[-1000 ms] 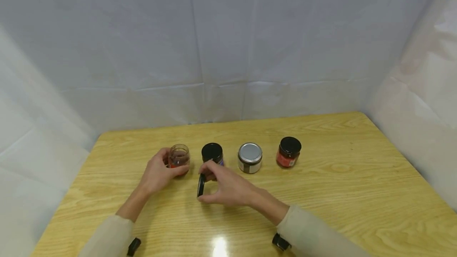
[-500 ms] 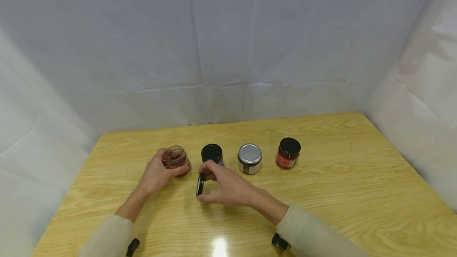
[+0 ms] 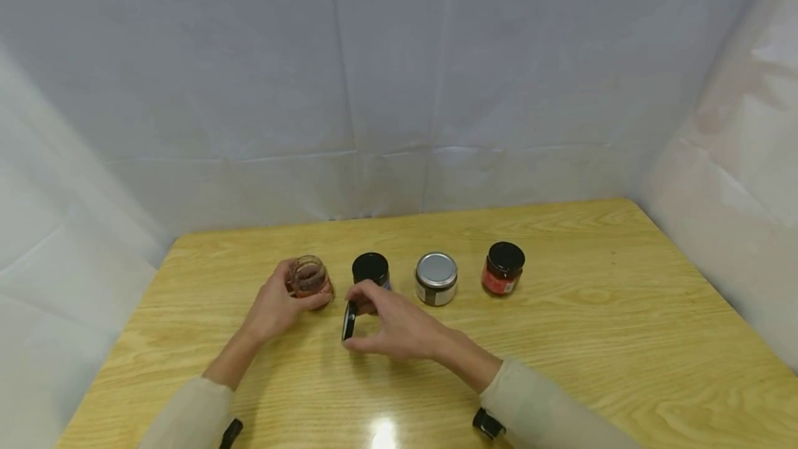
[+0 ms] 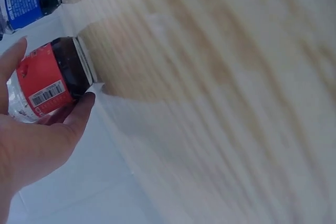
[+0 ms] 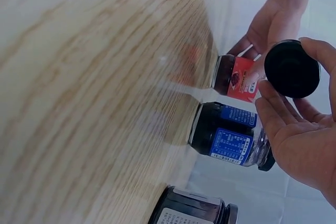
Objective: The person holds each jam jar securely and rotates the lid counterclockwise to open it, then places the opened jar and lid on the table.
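My left hand (image 3: 272,307) grips a lidless glass jar (image 3: 312,281) at the left end of a row. The jar has a red label (image 4: 44,80) and dark contents near its base. It leans slightly, and its base is at or very near the table. A black lid (image 5: 292,69) is held by its rim between the thumb and fingers of my right hand (image 3: 399,328). The lid stands on edge, apart from the jar and to its right. Just behind the right hand is a blue-labelled jar (image 5: 228,135) with a black lid, partly hidden in the head view.
Farther right stand a silver-lidded jar (image 3: 436,279) and a red-labelled jar with a black lid (image 3: 503,269), both closed. The wooden table (image 3: 592,352) ends at a white sheet (image 3: 399,89) behind and at both sides.
The glass jar has tilted in my left hand, its mouth shifting slightly left. My right hand and the lid have hardly moved.
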